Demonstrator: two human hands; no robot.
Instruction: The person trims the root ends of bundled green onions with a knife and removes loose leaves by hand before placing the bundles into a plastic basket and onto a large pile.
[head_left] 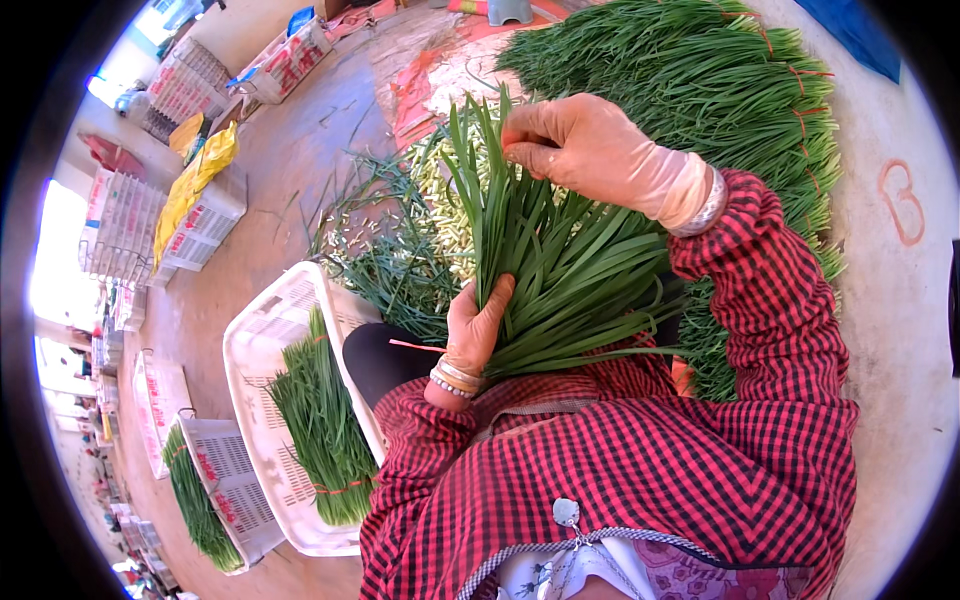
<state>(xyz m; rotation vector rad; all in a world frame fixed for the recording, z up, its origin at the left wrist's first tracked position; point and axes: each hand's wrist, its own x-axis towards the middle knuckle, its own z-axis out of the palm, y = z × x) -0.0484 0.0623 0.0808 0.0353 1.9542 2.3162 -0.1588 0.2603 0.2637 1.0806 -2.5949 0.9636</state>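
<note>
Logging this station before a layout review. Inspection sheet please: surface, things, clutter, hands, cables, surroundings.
Surface: worn floor, with scattered scraps.
Things: loose bunch of long green leaves in hand; tied bundle inside the white crate; large pile of greens with reddish ties, at right.
Clutter: heap of dark green trimmings and pale cut pieces, beyond the left hand.
Hands: left hand grips the bunch; right hand is at its upper leaves, fingers curled; its hold is unclear.
Cables: nothing seen.
Surroundings: stacked crates far left, yellow sheet over a crate, blue sheet upper right.
</note>
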